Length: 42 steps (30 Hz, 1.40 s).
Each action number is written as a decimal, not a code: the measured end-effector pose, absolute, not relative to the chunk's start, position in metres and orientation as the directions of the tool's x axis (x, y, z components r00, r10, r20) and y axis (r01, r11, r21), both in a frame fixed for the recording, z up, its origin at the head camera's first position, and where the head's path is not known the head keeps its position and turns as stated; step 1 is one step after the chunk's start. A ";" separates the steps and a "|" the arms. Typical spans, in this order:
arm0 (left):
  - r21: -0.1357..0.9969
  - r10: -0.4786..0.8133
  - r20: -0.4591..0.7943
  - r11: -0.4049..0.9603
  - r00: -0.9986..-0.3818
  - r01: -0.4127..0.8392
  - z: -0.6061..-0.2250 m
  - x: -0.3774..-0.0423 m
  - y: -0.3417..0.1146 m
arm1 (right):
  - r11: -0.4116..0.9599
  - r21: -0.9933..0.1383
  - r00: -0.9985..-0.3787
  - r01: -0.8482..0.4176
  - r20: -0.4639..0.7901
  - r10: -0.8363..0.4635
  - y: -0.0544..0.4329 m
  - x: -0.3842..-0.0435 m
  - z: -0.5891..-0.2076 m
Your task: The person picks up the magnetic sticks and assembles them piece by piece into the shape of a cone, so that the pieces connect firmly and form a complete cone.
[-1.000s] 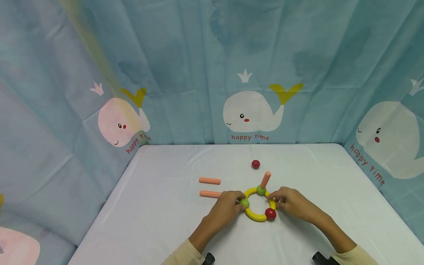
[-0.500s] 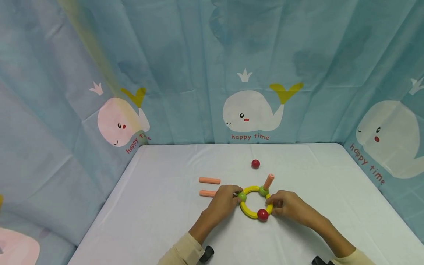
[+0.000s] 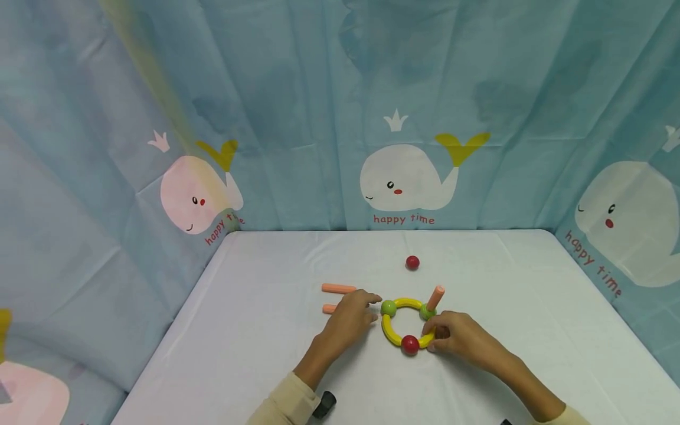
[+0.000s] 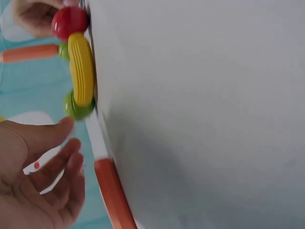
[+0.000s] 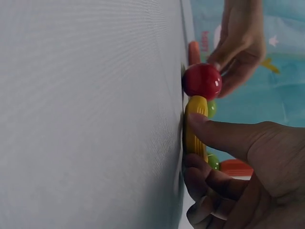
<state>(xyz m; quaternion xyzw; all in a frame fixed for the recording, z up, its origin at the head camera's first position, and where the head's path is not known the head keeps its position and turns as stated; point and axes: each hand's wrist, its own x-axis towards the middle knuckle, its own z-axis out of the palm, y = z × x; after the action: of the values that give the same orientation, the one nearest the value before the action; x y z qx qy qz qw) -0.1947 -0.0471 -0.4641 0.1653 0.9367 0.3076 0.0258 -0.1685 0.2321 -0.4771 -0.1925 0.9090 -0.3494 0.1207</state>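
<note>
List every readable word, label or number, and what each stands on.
"happy time": cloth backdrop, under the middle white whale.
"happy time": backdrop, under rightmost white whale.
"happy ti…e": backdrop, under pink whale; fold obscures a letter.
Red lettering, right wrist view: too blurred.
Red fragment, head view: cut off.
Toy ring: none visible.

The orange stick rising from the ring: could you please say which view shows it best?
The head view: the orange stick shows unblocked there. The left wrist view shows it reaching the frame's edge; in the right wrist's, the right hand covers part.
</note>
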 end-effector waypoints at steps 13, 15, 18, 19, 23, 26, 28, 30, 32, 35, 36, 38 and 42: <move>0.455 0.235 0.104 0.853 -0.966 0.257 -0.474 -0.199 -0.102 | 0.682 -0.679 -0.899 -0.273 -0.073 -0.433 0.232 -0.167 -0.477; 0.443 0.231 0.095 0.861 -0.968 0.249 -0.476 -0.200 -0.105 | 0.683 -0.676 -0.898 -0.278 -0.069 -0.434 0.232 -0.167 -0.477; 0.422 0.238 0.115 0.867 -0.965 0.264 -0.479 -0.201 -0.108 | 0.684 -0.670 -0.898 -0.288 -0.059 -0.437 0.232 -0.168 -0.477; 0.417 0.240 0.122 0.868 -0.963 0.269 -0.479 -0.201 -0.108 | 0.686 -0.668 -0.898 -0.289 -0.058 -0.435 0.232 -0.168 -0.478; 0.409 0.243 0.147 0.868 -0.959 0.283 -0.481 -0.201 -0.109 | 0.687 -0.666 -0.899 -0.290 -0.057 -0.434 0.232 -0.169 -0.478; 0.406 0.242 0.153 0.869 -0.958 0.284 -0.482 -0.202 -0.109 | 0.689 -0.667 -0.900 -0.284 -0.062 -0.431 0.232 -0.169 -0.478; 0.413 0.238 0.148 0.867 -0.960 0.279 -0.482 -0.203 -0.109 | 0.688 -0.669 -0.900 -0.280 -0.066 -0.430 0.232 -0.169 -0.478; 0.434 0.233 0.136 0.860 -0.963 0.269 -0.480 -0.204 -0.107 | 0.688 -0.671 -0.901 -0.277 -0.069 -0.429 0.232 -0.169 -0.478; 0.472 0.225 0.127 0.843 -0.966 0.259 -0.478 -0.206 -0.104 | 0.686 -0.673 -0.901 -0.275 -0.070 -0.429 0.233 -0.168 -0.478; 0.560 0.222 0.123 0.789 -0.967 0.252 -0.473 -0.208 -0.097 | 0.689 -0.673 -0.903 -0.268 -0.075 -0.424 0.233 -0.168 -0.477; 0.584 0.226 0.127 0.770 -0.966 0.257 -0.471 -0.209 -0.093 | 0.689 -0.674 -0.903 -0.266 -0.077 -0.423 0.232 -0.168 -0.477; 0.632 0.235 0.133 0.729 -0.963 0.265 -0.468 -0.209 -0.086 | 0.688 -0.676 -0.902 -0.265 -0.078 -0.425 0.232 -0.168 -0.477; 0.686 0.258 0.144 0.670 -0.955 0.284 -0.461 -0.209 -0.069 | 0.687 -0.677 -0.901 -0.263 -0.082 -0.426 0.231 -0.168 -0.478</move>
<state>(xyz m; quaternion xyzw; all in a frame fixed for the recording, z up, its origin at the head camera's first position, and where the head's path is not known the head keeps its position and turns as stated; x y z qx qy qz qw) -0.2095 -0.0685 -0.4615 0.1482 0.9136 0.3782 -0.0176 -0.1678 0.2311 -0.4781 -0.1889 0.9110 -0.3475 0.1170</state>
